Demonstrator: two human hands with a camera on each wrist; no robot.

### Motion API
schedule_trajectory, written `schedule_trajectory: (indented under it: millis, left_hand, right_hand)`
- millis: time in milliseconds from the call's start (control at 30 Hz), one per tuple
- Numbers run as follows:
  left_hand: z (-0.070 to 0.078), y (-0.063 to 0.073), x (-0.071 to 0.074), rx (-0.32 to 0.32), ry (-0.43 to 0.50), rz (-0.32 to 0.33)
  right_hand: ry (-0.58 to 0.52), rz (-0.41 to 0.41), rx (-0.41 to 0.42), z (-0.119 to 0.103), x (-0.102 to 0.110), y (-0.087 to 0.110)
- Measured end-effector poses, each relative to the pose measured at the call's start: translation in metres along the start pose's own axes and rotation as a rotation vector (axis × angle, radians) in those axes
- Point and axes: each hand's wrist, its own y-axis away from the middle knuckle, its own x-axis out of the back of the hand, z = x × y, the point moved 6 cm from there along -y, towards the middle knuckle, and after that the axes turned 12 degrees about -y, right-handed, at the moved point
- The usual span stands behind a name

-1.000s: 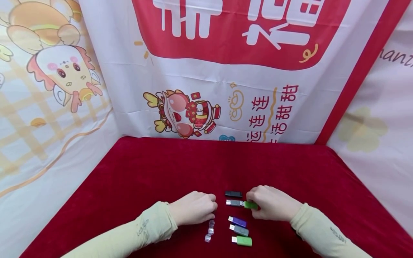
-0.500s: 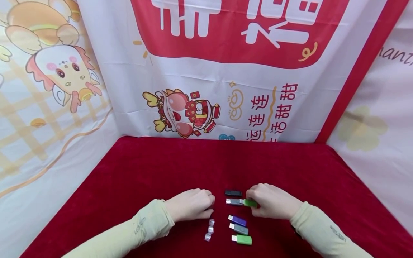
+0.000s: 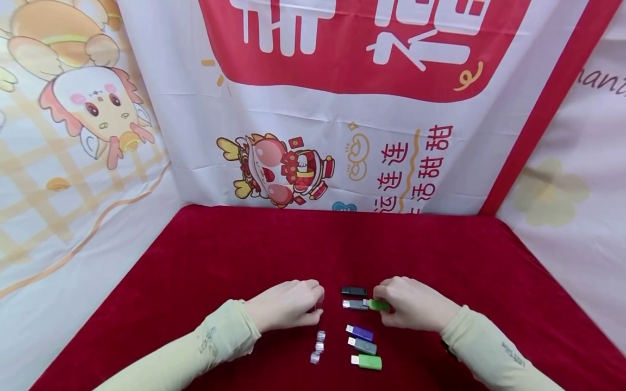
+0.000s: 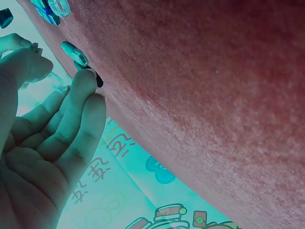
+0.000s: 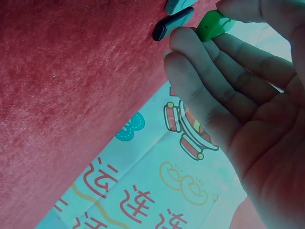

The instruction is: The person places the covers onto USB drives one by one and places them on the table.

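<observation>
My left hand [image 3: 286, 305] pinches a small clear cap [image 4: 58, 83] between thumb and fingers, slightly above the cloth. On the right, my right hand [image 3: 413, 304] pinches a green USB stick [image 3: 379, 305] by its body, its metal plug pointing left. Right by that plug lies a grey USB stick [image 3: 357, 304] with a clear cap on its left end, and beyond it a black USB stick [image 3: 354, 291]. Closer to me are a purple USB stick [image 3: 361, 333], a second grey USB stick [image 3: 363, 346] and a bright green USB stick [image 3: 369, 362], all with bare plugs.
Three loose clear caps [image 3: 319, 346] lie in a short column left of the uncapped sticks. A dark red cloth [image 3: 274, 244] covers the table. Printed fabric [image 3: 303, 114] hangs upright behind it and along both sides.
My left hand has risen a little and shifted away to the left, the clear cap showing between its fingers. My right hand stays nearly where it was with the green USB stick.
</observation>
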Motion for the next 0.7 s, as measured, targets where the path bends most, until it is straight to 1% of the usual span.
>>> schedule_trajectory:
  millis: [200, 333, 467, 600, 700]
  left_hand:
    - [-0.002, 0.001, 0.004, 0.034, 0.02, 0.022]
    - [-0.005, 0.001, 0.006, 0.048, 0.032, 0.019]
    - [-0.01, 0.0, 0.009, 0.067, 0.042, 0.019]
    - [-0.012, -0.001, 0.013, 0.071, 0.038, 0.038]
    - [-0.011, -0.002, 0.015, 0.062, 0.03, 0.059]
  right_hand:
    - [0.014, 0.014, 0.021, -0.001, 0.0, -0.002]
    - [0.028, 0.026, 0.036, -0.003, 0.002, -0.005]
    - [0.036, 0.026, 0.034, -0.003, 0.002, -0.007]
    - [0.033, 0.024, 0.028, -0.003, 0.003, -0.009]
    - [0.022, 0.021, 0.02, -0.004, 0.003, -0.01]
